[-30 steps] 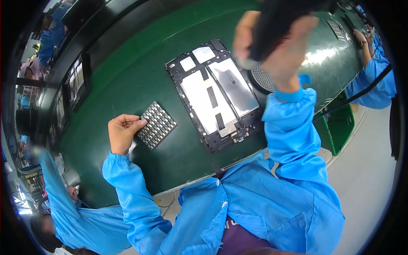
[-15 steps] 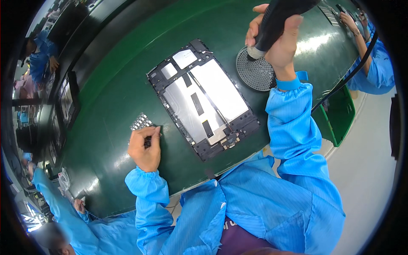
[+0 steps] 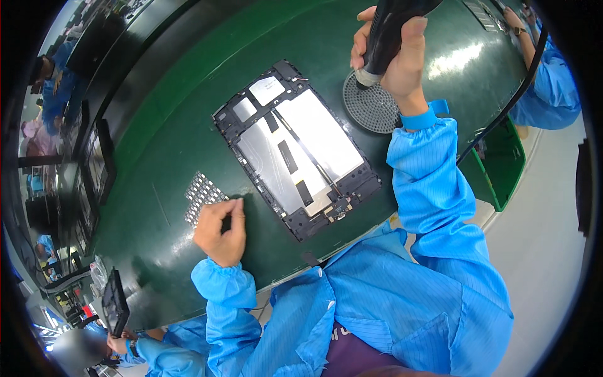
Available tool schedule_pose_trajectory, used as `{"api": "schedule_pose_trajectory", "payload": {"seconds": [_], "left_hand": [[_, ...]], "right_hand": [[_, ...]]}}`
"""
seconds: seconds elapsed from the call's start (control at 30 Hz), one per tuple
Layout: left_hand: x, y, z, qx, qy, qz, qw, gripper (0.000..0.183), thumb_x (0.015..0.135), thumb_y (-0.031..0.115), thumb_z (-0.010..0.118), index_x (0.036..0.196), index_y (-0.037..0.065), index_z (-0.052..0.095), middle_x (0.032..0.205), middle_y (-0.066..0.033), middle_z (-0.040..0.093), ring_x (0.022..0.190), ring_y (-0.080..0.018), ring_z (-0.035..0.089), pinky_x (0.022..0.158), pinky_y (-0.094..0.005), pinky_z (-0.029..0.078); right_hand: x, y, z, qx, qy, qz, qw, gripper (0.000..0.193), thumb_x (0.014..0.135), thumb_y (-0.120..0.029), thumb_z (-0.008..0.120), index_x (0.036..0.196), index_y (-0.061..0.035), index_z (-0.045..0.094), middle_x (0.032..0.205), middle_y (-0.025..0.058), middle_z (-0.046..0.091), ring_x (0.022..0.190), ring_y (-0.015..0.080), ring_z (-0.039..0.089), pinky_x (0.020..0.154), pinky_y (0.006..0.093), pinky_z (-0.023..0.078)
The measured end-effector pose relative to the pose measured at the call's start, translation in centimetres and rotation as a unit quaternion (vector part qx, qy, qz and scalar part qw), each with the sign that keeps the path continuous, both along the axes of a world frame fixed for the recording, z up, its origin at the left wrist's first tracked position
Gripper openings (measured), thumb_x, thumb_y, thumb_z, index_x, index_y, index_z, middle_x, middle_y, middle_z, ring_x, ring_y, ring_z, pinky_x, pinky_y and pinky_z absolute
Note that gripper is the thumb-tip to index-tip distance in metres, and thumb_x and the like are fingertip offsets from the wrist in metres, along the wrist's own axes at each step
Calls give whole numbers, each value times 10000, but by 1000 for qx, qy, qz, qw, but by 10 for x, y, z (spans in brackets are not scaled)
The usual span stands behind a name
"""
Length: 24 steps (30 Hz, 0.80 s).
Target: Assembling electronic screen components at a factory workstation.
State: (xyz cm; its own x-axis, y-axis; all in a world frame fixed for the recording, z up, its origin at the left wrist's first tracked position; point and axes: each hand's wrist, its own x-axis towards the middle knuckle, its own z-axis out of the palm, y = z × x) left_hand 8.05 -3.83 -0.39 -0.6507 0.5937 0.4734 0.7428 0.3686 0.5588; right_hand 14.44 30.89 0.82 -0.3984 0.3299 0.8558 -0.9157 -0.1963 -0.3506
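My right hand is wrapped round a black electric screwdriver. The driver points down at a round grey dish with a grid of small holes, its tip at the dish's near-left part. Lower left, my left hand has thumb and forefinger pinched together; whatever lies between them is too small to make out. Beside its fingers is a sheet of small silvery parts, partly covered by the hand. Between my hands lies an opened tablet housing, with black frame, silver plates, a white panel and a thin ribbon cable.
The green worktop carries everything. A black cord runs down the right side, near a green bin below the table edge. Co-workers in blue sit at the right and lower left; one at lower left holds a dark panel.
My left hand has drawn slightly down off the sheet, uncovering more of it. The screwdriver and right hand have shifted a little left. At lower left, a co-worker's dark panel has come into view.
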Motion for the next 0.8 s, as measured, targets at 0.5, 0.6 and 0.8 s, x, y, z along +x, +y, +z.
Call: {"api": "schedule_pose_trajectory", "payload": {"seconds": [0.5, 0.6, 0.8], "left_hand": [[16, 8, -4, 17, -222, -57, 973, 159, 693, -16, 684, 841, 11, 631, 713, -106, 569, 576, -202, 592, 501, -286, 463], [3, 1, -13, 76, -233, -9, 969, 122, 742, 27, 704, 844, -6, 646, 712, -102, 611, 565, -144, 605, 478, -238, 456], [1, -3, -15, 105, -338, -23, 935, 79, 820, 33, 647, 865, -32, 640, 732, -69, 649, 673, -121, 656, 508, -205, 495]], "right_hand": [[-51, -116, 61, 83, -215, 150, 962, 1021, 733, -845, 158, 1209, 22, 411, 756, 113, 547, 626, 204, 558, 566, 341, 471], [-91, -158, 61, 21, -145, 174, 974, 845, 786, -763, 323, 1060, 23, 475, 636, 114, 560, 514, 177, 562, 467, 267, 450], [-137, -153, 21, 71, 50, 315, 945, 876, 764, -790, 306, 1078, 15, 454, 637, 103, 555, 507, 182, 558, 469, 264, 456]]}}
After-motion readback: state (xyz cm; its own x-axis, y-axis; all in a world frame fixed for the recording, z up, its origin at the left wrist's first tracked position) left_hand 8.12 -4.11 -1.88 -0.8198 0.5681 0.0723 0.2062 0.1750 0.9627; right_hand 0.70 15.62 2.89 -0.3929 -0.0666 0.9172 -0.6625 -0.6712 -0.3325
